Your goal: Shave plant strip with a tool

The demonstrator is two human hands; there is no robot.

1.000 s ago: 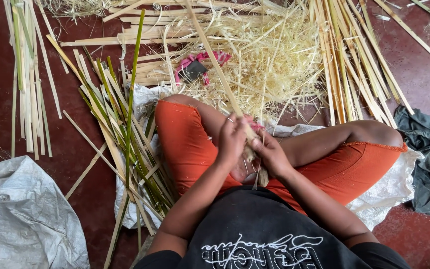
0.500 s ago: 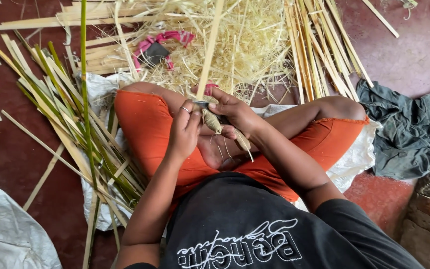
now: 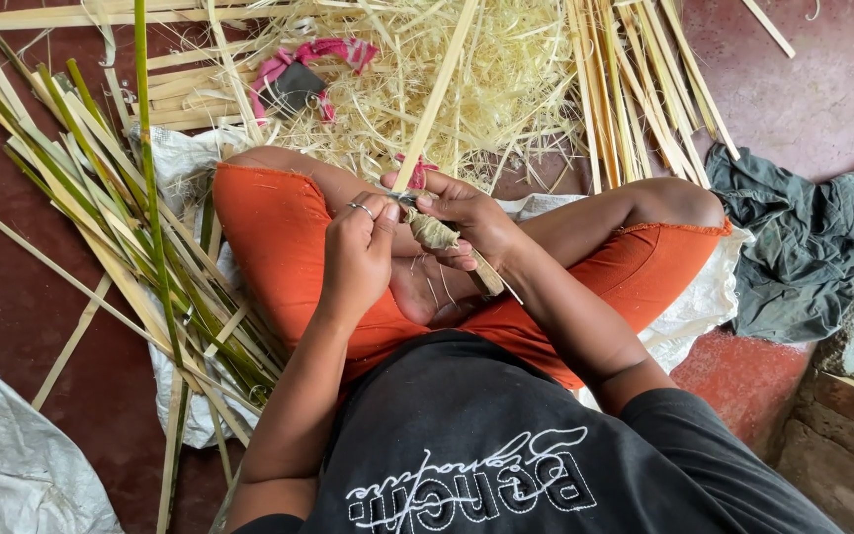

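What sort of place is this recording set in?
Likely an informal home or yard workspace for bamboo craft, with the person seated on a red floor. Split bamboo strips lie around, pale shavings are heaped ahead, and the right hand holds a wrapped-handle knife against one strip.

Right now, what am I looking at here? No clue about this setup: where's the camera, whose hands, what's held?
There is no machine. One camera sits on a person's head and looks down at their own bare hands and crossed legs on a red floor. The left hand pinches a pale bamboo strip that runs up and away. The right hand grips a cloth-wrapped knife handle against the strip. Green-edged bamboo strips lie to the left, a heap of pale shavings ahead, and a dark cloth to the right.
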